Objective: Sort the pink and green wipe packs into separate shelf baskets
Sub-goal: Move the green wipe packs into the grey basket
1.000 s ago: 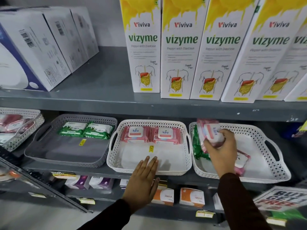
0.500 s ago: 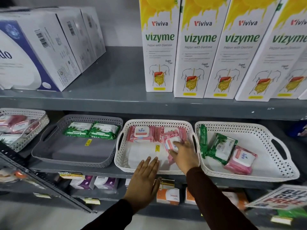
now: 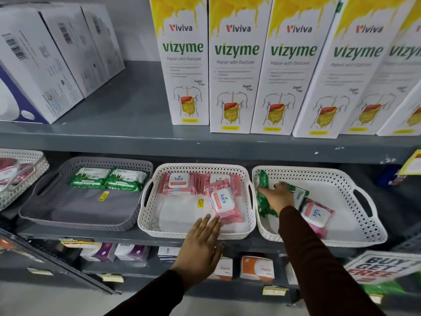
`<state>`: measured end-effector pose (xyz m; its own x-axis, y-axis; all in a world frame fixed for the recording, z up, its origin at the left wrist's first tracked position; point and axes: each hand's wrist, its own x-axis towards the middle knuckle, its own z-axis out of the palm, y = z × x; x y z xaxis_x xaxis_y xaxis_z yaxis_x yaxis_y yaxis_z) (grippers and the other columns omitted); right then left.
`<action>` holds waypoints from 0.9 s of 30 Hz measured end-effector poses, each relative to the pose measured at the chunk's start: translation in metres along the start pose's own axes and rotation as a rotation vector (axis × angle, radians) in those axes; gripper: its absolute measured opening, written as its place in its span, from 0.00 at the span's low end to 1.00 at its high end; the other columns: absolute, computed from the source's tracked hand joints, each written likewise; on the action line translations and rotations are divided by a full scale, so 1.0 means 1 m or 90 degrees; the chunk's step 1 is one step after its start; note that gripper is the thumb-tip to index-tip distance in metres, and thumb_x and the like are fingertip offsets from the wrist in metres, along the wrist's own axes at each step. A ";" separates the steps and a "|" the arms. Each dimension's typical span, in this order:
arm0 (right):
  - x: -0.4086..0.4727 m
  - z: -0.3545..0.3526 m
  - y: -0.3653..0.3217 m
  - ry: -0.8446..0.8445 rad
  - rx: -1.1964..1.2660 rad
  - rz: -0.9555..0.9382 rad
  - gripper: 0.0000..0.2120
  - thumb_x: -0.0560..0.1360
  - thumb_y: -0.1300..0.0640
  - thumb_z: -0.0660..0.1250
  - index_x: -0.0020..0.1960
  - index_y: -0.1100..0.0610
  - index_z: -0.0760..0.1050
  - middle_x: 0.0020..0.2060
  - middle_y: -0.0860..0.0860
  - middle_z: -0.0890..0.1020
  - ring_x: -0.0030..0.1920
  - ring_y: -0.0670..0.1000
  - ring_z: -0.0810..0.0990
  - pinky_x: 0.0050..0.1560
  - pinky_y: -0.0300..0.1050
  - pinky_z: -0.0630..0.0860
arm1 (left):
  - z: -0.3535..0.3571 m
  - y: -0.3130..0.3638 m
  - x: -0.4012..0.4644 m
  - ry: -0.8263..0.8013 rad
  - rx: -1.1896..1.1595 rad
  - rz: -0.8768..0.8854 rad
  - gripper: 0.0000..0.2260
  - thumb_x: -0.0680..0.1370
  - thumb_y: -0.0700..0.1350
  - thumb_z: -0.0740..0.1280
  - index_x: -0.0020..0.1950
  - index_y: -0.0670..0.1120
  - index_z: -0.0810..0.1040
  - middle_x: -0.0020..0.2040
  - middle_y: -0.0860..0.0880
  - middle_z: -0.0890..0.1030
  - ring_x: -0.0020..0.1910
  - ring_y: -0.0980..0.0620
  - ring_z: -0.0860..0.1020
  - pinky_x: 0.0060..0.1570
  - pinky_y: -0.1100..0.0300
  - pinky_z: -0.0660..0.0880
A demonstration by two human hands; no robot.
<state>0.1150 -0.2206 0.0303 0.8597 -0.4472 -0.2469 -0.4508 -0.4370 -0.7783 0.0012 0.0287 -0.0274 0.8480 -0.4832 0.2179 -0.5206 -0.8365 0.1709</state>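
Note:
Three baskets sit on the middle shelf. The grey basket holds two green wipe packs at its back. In the middle white basket three pink packs lie, one loose and tilted in front. Green packs and one pink pack lie in the right white basket. My left hand rests flat on the middle basket's front rim, fingers apart. My right hand is over the green packs in the right basket, fingers on them; a closed grip is not visible.
Tall Vizyme boxes and white cartons stand on the upper shelf, whose edge overhangs the baskets. Another white basket with pink packs is at far left. Small boxes fill the lower shelf. A promo sign sticks out at lower right.
My right hand carried a pink pack from the right basket to the middle basket, let it go there, and moved back onto the green packs. My left hand stayed put.

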 end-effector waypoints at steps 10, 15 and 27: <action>0.003 -0.012 0.017 0.063 0.069 -0.035 0.10 0.70 0.54 0.72 0.38 0.62 0.79 0.31 0.55 0.80 0.37 0.60 0.81 0.39 0.50 0.79 | -0.004 -0.018 -0.010 -0.009 0.007 -0.009 0.24 0.83 0.54 0.51 0.78 0.46 0.59 0.78 0.49 0.61 0.78 0.51 0.52 0.74 0.50 0.52; -0.008 -0.039 0.006 0.160 0.220 -0.095 0.10 0.69 0.52 0.76 0.47 0.55 0.82 0.42 0.57 0.85 0.41 0.57 0.82 0.48 0.53 0.80 | -0.017 -0.049 -0.028 0.026 0.000 -0.031 0.24 0.83 0.53 0.53 0.77 0.44 0.61 0.78 0.48 0.60 0.78 0.50 0.50 0.74 0.50 0.52; -0.111 0.110 -0.117 -0.164 0.340 -0.222 0.22 0.68 0.66 0.77 0.56 0.51 0.73 0.43 0.59 0.85 0.41 0.54 0.84 0.43 0.48 0.80 | -0.062 -0.190 -0.096 0.055 0.044 -0.231 0.31 0.81 0.58 0.51 0.77 0.39 0.58 0.78 0.42 0.58 0.77 0.43 0.55 0.73 0.50 0.49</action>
<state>0.0989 -0.0336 0.0852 0.9925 -0.1216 -0.0082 -0.0140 -0.0471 -0.9988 0.0120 0.2500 -0.0214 0.9631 -0.1305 0.2355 -0.1767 -0.9662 0.1874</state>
